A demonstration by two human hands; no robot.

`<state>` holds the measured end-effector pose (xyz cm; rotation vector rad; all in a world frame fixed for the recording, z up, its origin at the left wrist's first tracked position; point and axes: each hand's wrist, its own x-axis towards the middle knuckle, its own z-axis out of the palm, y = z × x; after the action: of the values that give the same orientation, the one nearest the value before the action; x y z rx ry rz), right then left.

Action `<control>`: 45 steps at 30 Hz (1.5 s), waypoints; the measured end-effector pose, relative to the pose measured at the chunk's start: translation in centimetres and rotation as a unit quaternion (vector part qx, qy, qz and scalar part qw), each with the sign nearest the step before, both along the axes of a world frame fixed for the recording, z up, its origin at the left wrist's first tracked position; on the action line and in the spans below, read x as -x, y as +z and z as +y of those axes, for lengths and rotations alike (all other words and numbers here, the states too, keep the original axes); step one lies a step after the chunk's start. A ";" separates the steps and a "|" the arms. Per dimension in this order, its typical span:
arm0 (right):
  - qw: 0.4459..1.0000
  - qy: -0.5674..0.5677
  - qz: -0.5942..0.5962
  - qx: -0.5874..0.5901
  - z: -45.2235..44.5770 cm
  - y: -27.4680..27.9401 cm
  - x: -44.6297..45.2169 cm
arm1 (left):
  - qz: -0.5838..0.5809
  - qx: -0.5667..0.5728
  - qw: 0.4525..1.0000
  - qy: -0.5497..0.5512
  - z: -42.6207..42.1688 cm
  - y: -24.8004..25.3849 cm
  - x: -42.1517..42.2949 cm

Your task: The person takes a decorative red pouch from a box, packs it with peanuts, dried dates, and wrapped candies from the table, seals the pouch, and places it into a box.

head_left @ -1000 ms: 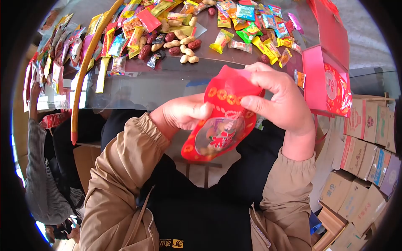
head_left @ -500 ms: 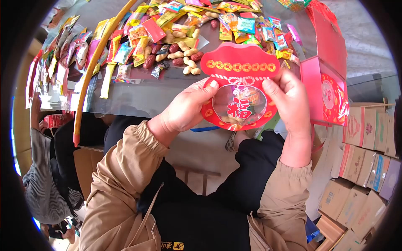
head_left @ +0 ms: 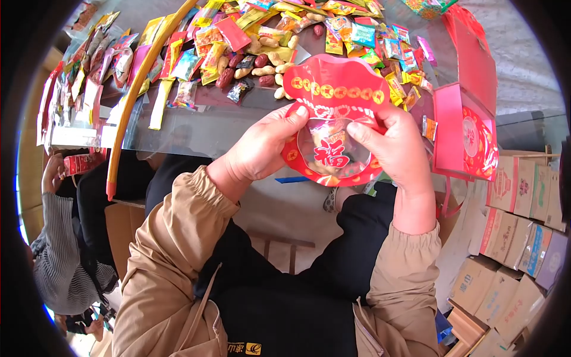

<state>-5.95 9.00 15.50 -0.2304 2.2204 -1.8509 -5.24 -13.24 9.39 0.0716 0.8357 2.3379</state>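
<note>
A red gift pouch (head_left: 332,153) with gold coins, a clear round window and a red Chinese character hangs upright between my hands, just past the table edge. Wrapped sweets and other snacks show dimly through the window. Its scalloped top flap stands up. My left hand (head_left: 264,141) grips the left side, thumb at the neck. With its thumb over the window's upper right, my right hand (head_left: 399,143) holds the other side; its fingers are mostly behind the pouch. Beyond it on the table lie peanuts (head_left: 275,58), red dates (head_left: 226,77) and wrapped sweets (head_left: 363,34).
An opened red gift box (head_left: 449,128) stands at the table's right edge. A long yellow stick (head_left: 138,89) crosses the table on the left. Cardboard boxes (head_left: 505,235) are stacked at right. At far left another person's hand (head_left: 53,172) holds a red box (head_left: 83,163).
The pouch and both my hands have shifted slightly left, and its flap has bent a little. My right thumb has slid inward over the window. The other person's hand has moved lower.
</note>
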 end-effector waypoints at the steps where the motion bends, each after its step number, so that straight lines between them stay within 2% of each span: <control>1: 1.000 0.000 0.004 -0.002 -0.5 -0.4 0.0 | 0.001 -0.036 0.999 -0.012 -0.2 0.4 -0.2; 4: 0.970 -0.012 0.076 -0.231 -1.4 0.7 0.3 | -0.010 -0.030 1.000 -0.003 0.0 0.7 -0.4; 5: 0.964 -0.008 0.077 -0.255 -1.3 0.7 0.5 | -0.012 -0.048 0.999 0.007 -0.1 0.6 -0.4; 8: 0.999 -0.028 0.010 -0.041 -0.7 -0.5 0.6 | -0.009 -0.024 0.999 0.043 -0.5 1.1 0.0; 9: 1.000 -0.021 -0.009 -0.004 -0.8 -0.5 0.6 | -0.003 -0.022 0.999 0.041 -0.7 1.0 0.1; 12: 0.997 0.001 -0.004 -0.083 -1.1 -1.2 0.6 | 0.006 -0.015 0.999 0.037 -0.5 0.8 -0.2; 15: 0.999 -0.011 0.027 -0.024 -2.9 -1.0 -0.3 | 0.006 -0.043 0.999 0.033 -0.7 0.9 -0.3; 18: 0.999 -0.015 0.025 -0.024 -3.5 -1.5 -0.6 | 0.010 -0.052 0.998 0.029 -0.9 0.8 -0.3; 21: 0.999 -0.001 -0.043 -0.024 -3.0 -1.3 -0.5 | 0.016 0.001 0.999 0.041 -1.0 0.5 -0.5; 25: 0.995 0.055 -0.067 0.058 -1.6 -1.0 0.3 | 0.001 0.040 0.996 0.076 -1.3 -0.3 0.1; 30: 0.986 0.052 -0.146 0.062 -2.1 -0.7 -0.4 | 0.014 0.041 0.996 0.075 -1.0 -0.2 -0.3; 32: 0.986 0.068 -0.147 0.048 -2.7 -1.1 -0.7 | 0.026 0.046 0.996 0.067 -1.0 -0.2 -0.4; 33: 0.991 0.065 -0.117 0.002 -3.0 -1.3 -0.8 | 0.029 0.048 0.997 0.062 -1.0 -0.3 -0.6; 38: 0.994 0.059 -0.085 0.047 -2.6 -1.4 -0.4 | 0.076 0.073 0.991 0.081 -1.4 -0.7 -0.6; 40: 0.992 0.058 -0.082 0.074 -2.0 -1.2 -0.1 | 0.072 0.088 0.990 0.083 -1.0 0.8 -0.7; 45: 0.992 0.112 -0.056 0.034 -1.1 0.0 0.0 | 0.072 0.150 0.985 0.051 -1.2 1.3 -0.5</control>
<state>-5.90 7.94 15.50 -0.3623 1.9715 -1.7744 -4.79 -14.45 10.66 0.0725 1.2824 2.2946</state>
